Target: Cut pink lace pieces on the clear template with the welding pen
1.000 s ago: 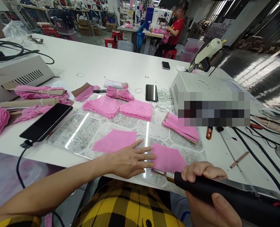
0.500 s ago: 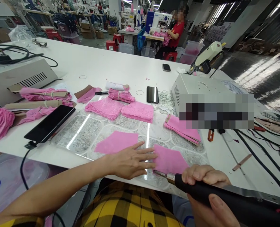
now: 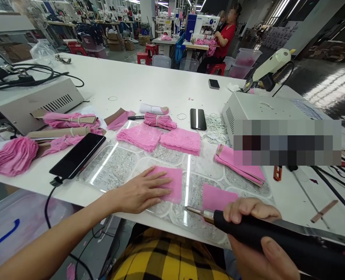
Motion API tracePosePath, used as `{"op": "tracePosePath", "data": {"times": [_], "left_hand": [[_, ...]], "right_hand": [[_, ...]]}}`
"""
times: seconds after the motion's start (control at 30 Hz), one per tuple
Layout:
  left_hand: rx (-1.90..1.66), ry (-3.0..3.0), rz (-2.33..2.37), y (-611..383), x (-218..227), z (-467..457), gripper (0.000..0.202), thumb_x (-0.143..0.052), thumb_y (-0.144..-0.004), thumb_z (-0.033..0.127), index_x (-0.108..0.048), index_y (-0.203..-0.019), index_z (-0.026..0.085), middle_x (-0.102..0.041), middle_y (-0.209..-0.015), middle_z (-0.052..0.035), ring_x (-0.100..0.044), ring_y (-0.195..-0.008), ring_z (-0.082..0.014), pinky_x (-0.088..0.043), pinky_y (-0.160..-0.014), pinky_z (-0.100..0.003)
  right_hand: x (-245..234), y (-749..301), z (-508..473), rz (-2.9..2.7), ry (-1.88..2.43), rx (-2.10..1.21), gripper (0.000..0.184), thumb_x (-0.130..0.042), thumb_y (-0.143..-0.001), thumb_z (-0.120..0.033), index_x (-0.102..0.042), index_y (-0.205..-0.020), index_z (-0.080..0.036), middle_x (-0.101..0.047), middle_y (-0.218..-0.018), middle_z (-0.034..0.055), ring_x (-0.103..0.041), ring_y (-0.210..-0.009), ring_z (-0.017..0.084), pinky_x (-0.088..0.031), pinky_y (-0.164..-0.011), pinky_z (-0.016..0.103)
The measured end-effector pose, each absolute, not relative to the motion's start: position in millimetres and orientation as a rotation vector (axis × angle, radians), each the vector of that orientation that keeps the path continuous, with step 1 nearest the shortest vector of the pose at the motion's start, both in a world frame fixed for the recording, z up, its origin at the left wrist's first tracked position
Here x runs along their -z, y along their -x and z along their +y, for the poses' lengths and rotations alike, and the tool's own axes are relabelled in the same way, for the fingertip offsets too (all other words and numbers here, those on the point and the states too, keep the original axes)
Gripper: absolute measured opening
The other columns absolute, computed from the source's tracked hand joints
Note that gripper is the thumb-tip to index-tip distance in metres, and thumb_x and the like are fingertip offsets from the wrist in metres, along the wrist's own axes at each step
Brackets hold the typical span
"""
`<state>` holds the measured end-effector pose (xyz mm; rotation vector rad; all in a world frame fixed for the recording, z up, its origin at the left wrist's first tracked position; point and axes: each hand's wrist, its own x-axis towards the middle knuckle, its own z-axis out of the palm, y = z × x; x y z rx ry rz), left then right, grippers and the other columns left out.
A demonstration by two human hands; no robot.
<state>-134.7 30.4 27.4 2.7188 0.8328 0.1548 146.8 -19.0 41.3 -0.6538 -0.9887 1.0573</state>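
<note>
My left hand (image 3: 141, 191) lies flat with fingers spread over the left pink fabric piece (image 3: 175, 186), on a clear-topped, marble-patterned board (image 3: 114, 163). The hand covers that piece's left side. My right hand (image 3: 252, 217) is wrapped round a thick black-handled cutting tool (image 3: 248, 229), which has a thin metal tip. This tip points left, over the board in front of the right pink fabric piece (image 3: 217, 195). The tool and right hand hide part of the right piece. Two stacks of pink lace pieces (image 3: 139, 136) (image 3: 181, 140) lie just beyond.
A folded pink bundle (image 3: 239, 165) lies near a grey box (image 3: 277, 111) on the right. Two phones (image 3: 198, 119) (image 3: 213, 84) sit farther back; a larger phone (image 3: 78, 155) with a cable lies left, near pink bundles (image 3: 73, 119). A person in red (image 3: 227, 41) sits at a sewing machine beyond.
My left hand has moved left, off the gap between the two fabric pieces and onto the left piece. The tool's tip is now farther left, away from the right piece's edge. The view has shifted.
</note>
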Motion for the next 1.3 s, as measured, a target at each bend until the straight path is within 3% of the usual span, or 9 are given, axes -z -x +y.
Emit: {"op": "tracePosePath", "data": {"times": [0.2,0.4,1.1,1.3], "left_hand": [[-0.279,-2.71,0.785,141,-18,32,0.043,-0.048,-0.098,0.03,-0.046,-0.141,0.027,-0.044,-0.148,-0.0037,-0.028,-0.143,-0.0214,-0.002,-0.121,-0.046],[-0.254,-2.743,0.743,145,-17,34,0.043,-0.048,-0.099,0.031,-0.046,-0.141,0.025,-0.041,-0.149,-0.0041,-0.027,-0.144,-0.0203,0.003,-0.121,-0.043],[-0.119,-2.752,0.653,159,-25,41,0.038,-0.045,-0.099,0.029,-0.05,-0.137,0.03,-0.038,-0.151,0.0009,-0.024,-0.145,-0.0191,0.002,-0.121,-0.043],[-0.158,-2.724,0.61,159,-27,45,0.041,-0.049,-0.097,0.032,-0.05,-0.138,0.029,-0.039,-0.151,-0.0022,-0.026,-0.144,-0.0212,0.0,-0.121,-0.044]], "right_hand": [[-37,-130,-14,-1.04,0.66,-1.09,0.019,-0.057,-0.077,-0.035,-0.056,-0.092,-0.022,-0.047,-0.083,0.0014,-0.051,-0.068,0.014,-0.048,-0.061,0.034],[-38,-126,-13,-1.06,0.693,-1.086,0.019,-0.056,-0.078,-0.034,-0.056,-0.093,-0.022,-0.047,-0.084,0.0016,-0.05,-0.069,0.014,-0.048,-0.062,0.034],[-40,-122,-11,-1.082,0.758,-1.041,0.019,-0.052,-0.076,-0.035,-0.056,-0.09,-0.023,-0.046,-0.081,0.0019,-0.049,-0.063,0.014,-0.047,-0.055,0.034],[-42,-124,-12,-1.091,0.752,-1.065,0.019,-0.053,-0.076,-0.035,-0.058,-0.091,-0.024,-0.046,-0.081,0.0026,-0.05,-0.063,0.015,-0.047,-0.055,0.036]]}}
